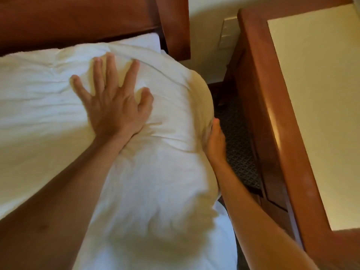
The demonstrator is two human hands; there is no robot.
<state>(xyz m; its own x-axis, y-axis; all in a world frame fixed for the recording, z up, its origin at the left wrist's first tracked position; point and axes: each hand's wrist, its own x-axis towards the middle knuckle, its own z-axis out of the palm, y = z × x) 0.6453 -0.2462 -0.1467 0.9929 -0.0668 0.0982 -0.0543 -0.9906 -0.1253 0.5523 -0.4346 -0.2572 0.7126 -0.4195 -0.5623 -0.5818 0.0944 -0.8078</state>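
Observation:
A large white pillow (155, 172) lies on the bed, its cover creased, with its far end against the wooden headboard (78, 22). My left hand (115, 102) presses flat on top of the pillow with its fingers spread and straight. My right hand (214, 141) lies against the pillow's right side at the bed's edge. Only the thumb side of that hand shows. Its fingers are hidden behind the pillow's bulge.
A wooden nightstand (272, 114) with a pale top (315, 114) stands close on the right. Between it and the bed runs a narrow gap over dark patterned carpet (237, 145). A wall outlet plate (227, 33) sits behind the gap. White bedding (148, 40) shows under the pillow.

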